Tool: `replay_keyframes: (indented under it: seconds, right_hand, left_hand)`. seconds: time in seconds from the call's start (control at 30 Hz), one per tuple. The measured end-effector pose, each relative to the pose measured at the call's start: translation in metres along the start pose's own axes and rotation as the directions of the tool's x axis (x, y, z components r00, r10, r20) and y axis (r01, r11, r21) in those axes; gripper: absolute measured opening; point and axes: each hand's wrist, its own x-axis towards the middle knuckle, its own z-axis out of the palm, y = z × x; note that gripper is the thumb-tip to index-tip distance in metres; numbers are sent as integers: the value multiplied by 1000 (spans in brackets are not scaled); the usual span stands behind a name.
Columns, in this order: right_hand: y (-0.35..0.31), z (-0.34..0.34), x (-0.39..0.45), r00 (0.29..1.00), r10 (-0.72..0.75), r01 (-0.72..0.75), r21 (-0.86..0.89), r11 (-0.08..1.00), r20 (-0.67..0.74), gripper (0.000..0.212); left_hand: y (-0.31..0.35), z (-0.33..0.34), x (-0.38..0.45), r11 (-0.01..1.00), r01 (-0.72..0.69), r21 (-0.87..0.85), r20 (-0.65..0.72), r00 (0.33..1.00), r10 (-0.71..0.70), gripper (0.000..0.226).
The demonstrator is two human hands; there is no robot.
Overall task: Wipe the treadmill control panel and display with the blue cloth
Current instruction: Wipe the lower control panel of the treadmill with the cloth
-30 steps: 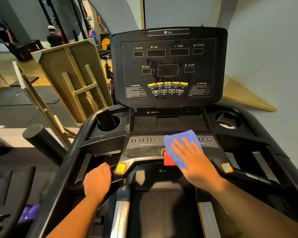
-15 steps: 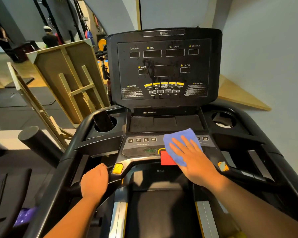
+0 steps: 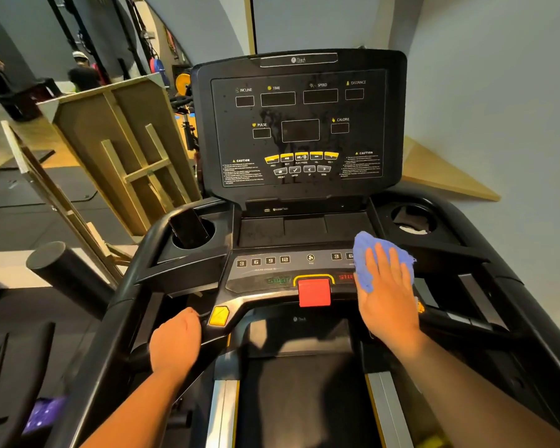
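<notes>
The right hand lies flat with straight fingers a little spread, and it presses the blue cloth on the right end of the glossy control panel. The cloth is soft, fuzzy and crumpled, and it covers part of the red STOP label. The left hand curls around the smooth black handlebar, beside a yellow button. A square red safety key sits at the panel's middle. Above stands the dark flat display.
</notes>
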Motion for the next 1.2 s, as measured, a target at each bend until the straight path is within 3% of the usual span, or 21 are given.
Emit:
replay_keyframes:
  seconds: [0.13, 0.23, 0.33, 0.43, 0.5, 0.57, 0.67, 0.77, 0.83, 0.93, 1.07, 1.2]
  right_hand:
    - [20, 4, -31, 1000, 11, -10, -157, 988, 4, 62]
    - [13, 8, -34, 994, 105, -106, -71, 992, -17, 61]
    - [-15, 6, -23, 976, 215, -214, 29, 976, -32, 74]
    - [-48, 1, -5, 980, 188, -193, 68, 979, 70, 80]
    - [-68, -2, 4, 988, 108, -119, 95, 988, 108, 79]
    - [-86, -4, 5, 987, -85, 64, 153, 986, 137, 77]
    - [-88, -1, 0, 885, -445, 420, 178, 890, 139, 69]
    - [-62, 0, 4, 841, -527, 507, 161, 847, 124, 69]
    - [-40, 4, 2, 891, -443, 434, 99, 896, 99, 70]
    - [-19, 4, -5, 988, -150, 144, 115, 983, 46, 69]
    - [-44, -4, -3, 985, 170, -174, 139, 975, 35, 74]
    - [-86, -9, 4, 976, 200, -206, 74, 976, 84, 77]
  left_hand:
    - [-1, 2, 1, 1000, 10, -18, -8, 1000, -10, 17]
    - [-1, 3, 1, 1000, 10, -18, -7, 1000, -10, 17]
    - [0, 2, 0, 999, 22, -34, -5, 1000, -22, 17]
    - [0, 2, 0, 998, 40, -55, -14, 999, -41, 19]
    - [1, 1, -1, 997, 53, -63, -16, 998, -54, 20]
    - [2, 1, -1, 999, 43, -31, -5, 999, -43, 17]
    - [4, 0, -1, 999, 44, 14, 19, 999, -44, 12]
    - [3, -1, -1, 999, 33, 19, 19, 999, -34, 13]
    - [2, 0, -1, 999, 32, -5, 13, 999, -32, 17]
    - [3, 1, -1, 997, 47, -66, 2, 999, -47, 23]
    - [2, -1, -1, 999, 32, -33, 13, 999, -32, 21]
    - [1, -1, -1, 1000, 2, 16, 30, 1000, -2, 13]
